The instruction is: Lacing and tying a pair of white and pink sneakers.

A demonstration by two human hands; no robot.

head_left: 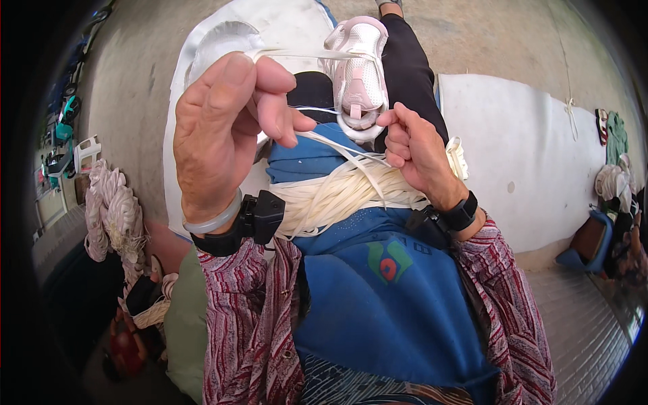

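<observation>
A pink and white sneaker point(361, 77) rests in front of my knees, with a pink tab at its near end. Pinched between the thumb and fingers of my left hand point(226, 118) is a flat white shoelace point(304, 53), stretched sideways to the shoe's upper. My right hand point(422, 150) is closed beside the near end of the shoe, its fingers curled; I cannot make out what is in them. Across my lap, over a blue apron point(391, 290), lies a thick bundle of cream laces point(337, 199). Some loose strands rise from it between my hands.
White sheets lie on the ground under the shoe and at the right point(520, 162). Bunches of pale laces point(115, 209) hang at the left near a white stool point(87, 154). A blue chair point(587, 243) and another person are at the far right; a person sits lower left.
</observation>
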